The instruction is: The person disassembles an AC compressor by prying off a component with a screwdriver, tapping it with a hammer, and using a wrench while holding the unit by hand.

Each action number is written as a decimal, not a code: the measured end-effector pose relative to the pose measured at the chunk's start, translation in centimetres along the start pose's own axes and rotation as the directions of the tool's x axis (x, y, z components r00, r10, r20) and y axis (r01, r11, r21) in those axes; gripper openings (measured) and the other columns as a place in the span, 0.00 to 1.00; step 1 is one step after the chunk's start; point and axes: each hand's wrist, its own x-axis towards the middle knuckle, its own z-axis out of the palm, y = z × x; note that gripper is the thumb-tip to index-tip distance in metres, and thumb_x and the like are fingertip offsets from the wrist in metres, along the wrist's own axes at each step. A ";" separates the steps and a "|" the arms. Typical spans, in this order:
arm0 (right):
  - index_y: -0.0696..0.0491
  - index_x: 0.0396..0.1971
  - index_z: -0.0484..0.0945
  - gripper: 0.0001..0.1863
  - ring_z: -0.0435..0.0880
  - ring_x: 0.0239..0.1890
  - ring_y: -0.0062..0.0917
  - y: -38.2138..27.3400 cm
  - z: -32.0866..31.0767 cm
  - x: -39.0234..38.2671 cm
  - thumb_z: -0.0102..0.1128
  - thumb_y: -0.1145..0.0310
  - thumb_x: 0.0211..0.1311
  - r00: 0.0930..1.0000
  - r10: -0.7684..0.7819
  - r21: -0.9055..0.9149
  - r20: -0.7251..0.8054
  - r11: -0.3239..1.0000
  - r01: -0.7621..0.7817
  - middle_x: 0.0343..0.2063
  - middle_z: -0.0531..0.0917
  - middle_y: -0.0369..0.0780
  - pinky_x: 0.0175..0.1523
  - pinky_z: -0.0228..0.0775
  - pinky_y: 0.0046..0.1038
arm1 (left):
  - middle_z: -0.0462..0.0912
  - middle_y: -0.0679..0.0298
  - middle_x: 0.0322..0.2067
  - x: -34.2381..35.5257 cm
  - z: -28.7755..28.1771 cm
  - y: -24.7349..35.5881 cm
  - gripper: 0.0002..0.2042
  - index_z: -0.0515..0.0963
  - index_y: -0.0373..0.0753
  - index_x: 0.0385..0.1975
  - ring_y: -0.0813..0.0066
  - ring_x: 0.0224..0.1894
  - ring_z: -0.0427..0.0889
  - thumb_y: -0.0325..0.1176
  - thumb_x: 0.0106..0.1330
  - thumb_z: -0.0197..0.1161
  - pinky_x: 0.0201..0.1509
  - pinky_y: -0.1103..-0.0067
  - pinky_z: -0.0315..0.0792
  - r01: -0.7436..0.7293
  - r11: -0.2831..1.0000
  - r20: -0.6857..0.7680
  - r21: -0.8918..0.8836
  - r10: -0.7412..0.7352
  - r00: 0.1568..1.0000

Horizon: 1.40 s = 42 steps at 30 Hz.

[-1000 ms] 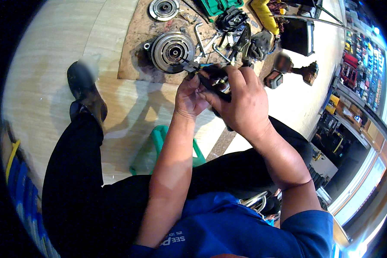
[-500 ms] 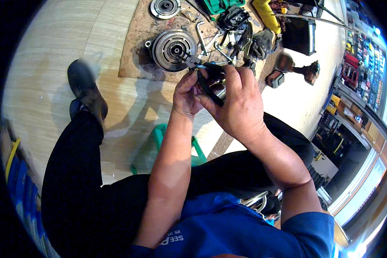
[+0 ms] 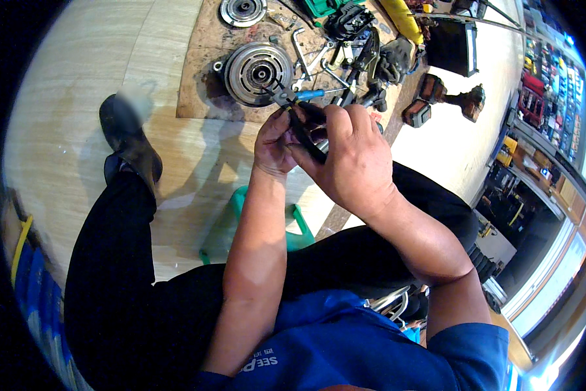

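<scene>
Both hands are on a pair of circlip pliers (image 3: 284, 97) with a grey metal head and black handles. My right hand (image 3: 357, 159) is closed round the handles. My left hand (image 3: 272, 146) pinches the tool close to its joint, though part of those fingers is hidden. The slim jaw tips point away from me, over the near right part of a round grooved metal pulley (image 3: 244, 75). Whether they touch it, I cannot tell. The pulley lies flat on a stained brown board (image 3: 202, 52). A blue-handled tool (image 3: 310, 94) rests just beyond the pliers.
A smaller metal disc (image 3: 243, 9) sits farther back on the board. Several wrenches (image 3: 299, 52), a dark glove (image 3: 396, 60) and a green case (image 3: 322, 6) lie to the right. Cordless power tools (image 3: 430, 98) stand on the floor. A green stool (image 3: 301, 228) is below my forearms.
My hands and the pliers have shifted slightly left, and the handles look closer together. The blue-handled tool beyond them now shows more clearly.
</scene>
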 end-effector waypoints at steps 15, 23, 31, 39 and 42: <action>0.57 0.40 0.70 0.30 0.79 0.37 0.40 -1.1 -0.5 1.0 0.74 0.52 0.48 0.999 0.035 -0.027 0.040 0.999 -0.034 0.35 0.73 0.47 0.39 0.76 0.36 | 0.78 0.49 0.54 -0.3 -0.4 0.0 0.19 0.77 0.33 0.50 0.54 0.55 0.78 0.43 0.73 0.50 0.56 0.61 0.73 -0.083 0.989 -0.028 0.123 0.087 0.996; 0.59 0.41 0.71 0.30 0.80 0.39 0.46 -1.3 -0.8 2.3 0.74 0.53 0.49 0.998 0.035 0.020 0.053 0.999 -0.036 0.38 0.74 0.50 0.42 0.77 0.40 | 0.79 0.50 0.53 0.4 0.0 -0.4 0.21 0.74 0.33 0.54 0.55 0.52 0.80 0.44 0.73 0.50 0.55 0.62 0.74 -0.135 0.964 0.007 0.229 0.137 0.991; 0.60 0.40 0.72 0.27 0.80 0.37 0.48 -1.8 -0.7 2.7 0.72 0.55 0.52 0.995 0.050 0.036 0.082 0.998 -0.053 0.37 0.75 0.52 0.41 0.77 0.41 | 0.79 0.50 0.53 0.6 -1.0 -0.5 0.19 0.75 0.32 0.54 0.54 0.54 0.79 0.41 0.74 0.49 0.61 0.60 0.72 -0.059 0.994 0.047 -0.089 0.064 0.997; 0.60 0.37 0.73 0.25 0.81 0.37 0.47 -1.5 -0.9 3.2 0.71 0.55 0.53 0.995 0.052 0.065 0.086 0.996 -0.057 0.37 0.75 0.52 0.41 0.78 0.41 | 0.77 0.48 0.55 1.2 0.2 -0.6 0.18 0.76 0.32 0.52 0.52 0.60 0.74 0.39 0.75 0.47 0.69 0.58 0.64 0.003 0.925 0.128 -0.379 0.050 0.990; 0.61 0.35 0.72 0.26 0.82 0.36 0.48 -0.9 -1.1 3.5 0.69 0.53 0.54 0.997 0.005 0.044 0.077 0.999 -0.008 0.35 0.75 0.53 0.41 0.78 0.41 | 0.77 0.47 0.56 1.3 1.0 -0.7 0.19 0.76 0.31 0.52 0.50 0.61 0.73 0.39 0.75 0.47 0.70 0.57 0.62 0.027 0.911 0.148 -0.411 0.037 0.988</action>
